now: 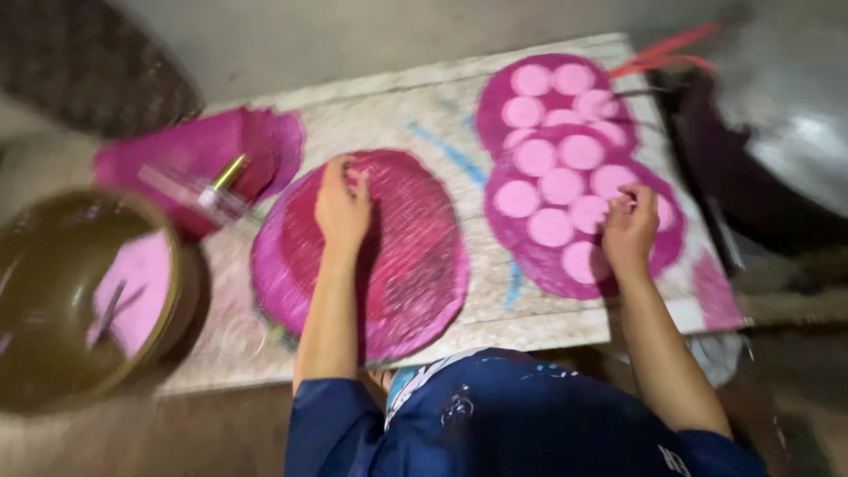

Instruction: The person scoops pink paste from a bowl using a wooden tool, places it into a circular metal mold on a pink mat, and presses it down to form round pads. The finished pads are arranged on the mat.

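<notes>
Magenta covers most of what the head camera sees. On the pale, stained tabletop (415, 124) lies a large round magenta sheet (415, 265), and the left hand (343, 208) rests flat on its upper part, fingers bent loosely and holding nothing. To the right lies a darker magenta sheet (530, 265) dotted with pale pink discs (552, 227); a second such sheet sits just behind it. The right hand (629, 231) touches the near sheet's right side with fingers curled at one of the discs; whether it pinches the disc cannot be told through the blur. At the far left stands a round dark bowl (53, 353) with pink material and a stick inside. Behind it, a pile of magenta sheets (177, 159) lies beside a small clear, brass-topped object. Both sleeves are dark blue.
</notes>
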